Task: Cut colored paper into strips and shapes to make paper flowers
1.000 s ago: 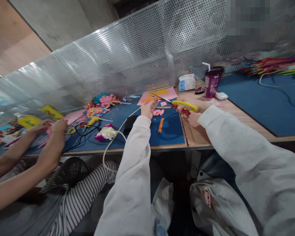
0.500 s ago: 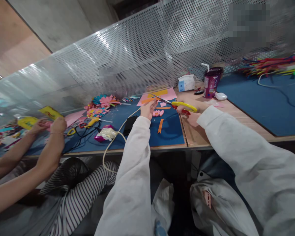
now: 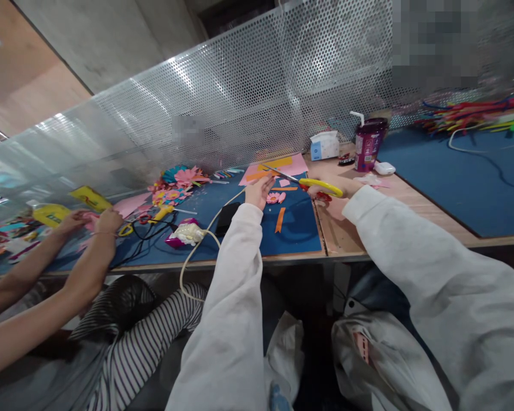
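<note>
Scissors at work over coloured paper, seen from above the wearer's two grey-sleeved arms. The right hand is curled around the handles of the scissors, which lie above the blue-topped counter, their blades pointing away to the left toward the fingertips of the other hand. The left hand is extended with its fingers drawn together beside the blades; whether they pinch a scrap of paper cannot be told at this scale. Compared with half a second ago, both hands keep nearly the same place, but the yellow handle loop now shows a much narrower opening, so the scissors have either rolled slightly or been squeezed; which of these cannot be settled. The change suggests a small adjustment at the same spot, with the work not shifted to another piece. Just beyond the left hand lies a pink sheet bearing a yellow strip and an orange piece. Nearer the wearer rest a small pink square, a petalled pink cutout and, well apart from the blades, a loose orange strip; none of these appears displaced. At the far left, a co-worker's hands hold pink paper between them. A purple cup and a tissue pack stand beyond the right hand, near the perforated metal screen.
</note>
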Demonstrator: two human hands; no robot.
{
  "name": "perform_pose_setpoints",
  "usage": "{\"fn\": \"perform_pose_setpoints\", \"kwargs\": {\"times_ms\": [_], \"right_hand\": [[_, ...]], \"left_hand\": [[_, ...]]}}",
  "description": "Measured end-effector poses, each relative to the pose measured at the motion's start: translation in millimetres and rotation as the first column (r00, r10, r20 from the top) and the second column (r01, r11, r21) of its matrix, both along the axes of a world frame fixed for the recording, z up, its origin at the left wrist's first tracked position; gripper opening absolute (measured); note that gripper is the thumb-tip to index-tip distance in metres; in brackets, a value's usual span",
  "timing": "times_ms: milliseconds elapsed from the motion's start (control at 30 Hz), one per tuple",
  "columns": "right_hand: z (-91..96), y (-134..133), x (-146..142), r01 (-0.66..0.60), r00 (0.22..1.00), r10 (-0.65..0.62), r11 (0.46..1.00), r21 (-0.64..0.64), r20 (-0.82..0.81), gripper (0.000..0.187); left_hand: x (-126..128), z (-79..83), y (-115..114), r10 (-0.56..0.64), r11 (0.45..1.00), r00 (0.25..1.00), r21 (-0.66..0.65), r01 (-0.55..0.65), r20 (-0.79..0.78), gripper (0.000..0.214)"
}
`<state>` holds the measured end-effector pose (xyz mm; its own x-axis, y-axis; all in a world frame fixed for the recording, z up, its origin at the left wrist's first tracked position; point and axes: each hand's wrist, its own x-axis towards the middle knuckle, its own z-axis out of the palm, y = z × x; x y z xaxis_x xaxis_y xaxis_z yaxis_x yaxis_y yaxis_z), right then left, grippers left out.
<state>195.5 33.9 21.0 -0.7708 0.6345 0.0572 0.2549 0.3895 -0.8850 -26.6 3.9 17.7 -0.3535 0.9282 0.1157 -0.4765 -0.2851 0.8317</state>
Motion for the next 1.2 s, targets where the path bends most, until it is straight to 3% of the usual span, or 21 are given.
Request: {"fn": "perform_pose_setpoints", "kwargs": {"times_ms": [467, 1033, 1200], "right_hand": [[-7.1, 2, -3, 0.117, 0.993, -0.117, 0.993, 0.011, -0.001, 0.016], [1.7, -12, -7, 0.220, 0.975, -0.219, 0.974, -0.057, 0.024, 0.023], [3.3, -14, -7, 0.193, 0.981, -0.191, 0.977, -0.095, 0.031, 0.022]], "left_hand": [[-1, -1.3, 2, -0.015, 1.000, 1.000, -0.007, 0.015, -0.024, 0.016], [-1, 1.8, -2, -0.022, 1.000, 0.999, 0.002, 0.022, -0.050, 0.018], [-1, 0.9, -1, -0.013, 1.000, 0.999, -0.004, 0.013, -0.034, 0.016]]}}
